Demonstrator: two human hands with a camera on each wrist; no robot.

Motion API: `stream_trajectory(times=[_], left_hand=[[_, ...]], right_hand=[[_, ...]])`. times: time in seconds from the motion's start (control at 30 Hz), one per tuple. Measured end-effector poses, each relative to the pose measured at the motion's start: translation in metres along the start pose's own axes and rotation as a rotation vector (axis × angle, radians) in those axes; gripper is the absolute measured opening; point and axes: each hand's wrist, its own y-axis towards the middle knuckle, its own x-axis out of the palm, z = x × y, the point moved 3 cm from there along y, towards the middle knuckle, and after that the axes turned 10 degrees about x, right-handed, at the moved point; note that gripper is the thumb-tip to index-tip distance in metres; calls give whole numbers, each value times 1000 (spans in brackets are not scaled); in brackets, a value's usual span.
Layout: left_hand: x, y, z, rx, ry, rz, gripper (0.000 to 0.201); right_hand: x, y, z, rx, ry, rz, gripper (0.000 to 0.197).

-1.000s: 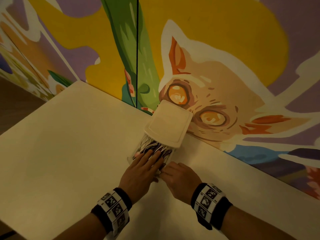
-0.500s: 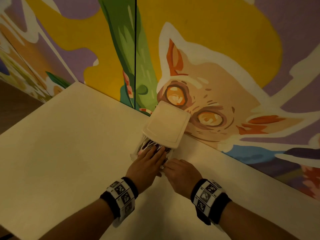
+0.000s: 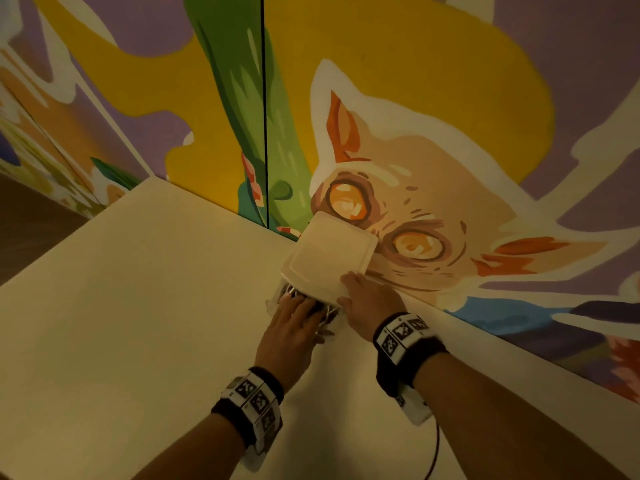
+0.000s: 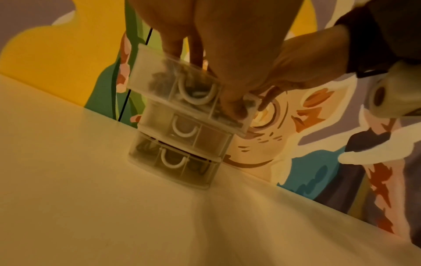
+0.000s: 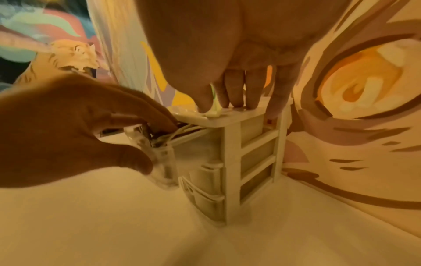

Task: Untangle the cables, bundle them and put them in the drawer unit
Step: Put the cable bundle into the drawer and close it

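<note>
Left hand (image 3: 294,320) presses flat-fingered on the cables (image 5: 182,132) in the open top drawer (image 4: 159,79). Right hand (image 3: 370,299) rests its spread fingers atop the drawer unit (image 3: 329,258)

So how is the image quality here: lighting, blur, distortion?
Head view: dim warm light, sharp, wide-angle bending of the table edges. Left wrist view: soft blur on the drawer unit and left hand. Right wrist view: strong fisheye stretch, right hand and left hand blurred.

Head overhead; wrists close; all share drawer unit (image 3: 329,259).
</note>
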Motion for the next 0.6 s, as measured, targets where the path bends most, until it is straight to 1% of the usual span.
stream_trajectory(times=[0.07,0.13,0.23,0.33,0.4,0.47,0.53,0.6], left_hand=[[-3,-11,5,-27,17,97,34],[-4,-17,5,-43,38,132,27],[-6,-8,-3,-38,57,151,27],[-3,12,-12,-81,25,151,27],[-5,18,-11,-123,-4,158,26],[-6,16,-8,-169,-43,176,31],[-5,9,-9,-245,-107,223,37],[-2,8,-14,-312,-177,255,36]], right_hand=[[3,2,3,17,10,0,37],[5,3,3,28,22,12,37],[7,4,1,21,21,4,36],[3,0,-1,33,24,-26,38],[0,-2,-1,42,29,-40,40],[-1,-3,0,44,38,-51,40],[-2,-4,1,49,43,-56,41],[-3,-4,1,52,41,-57,42]])
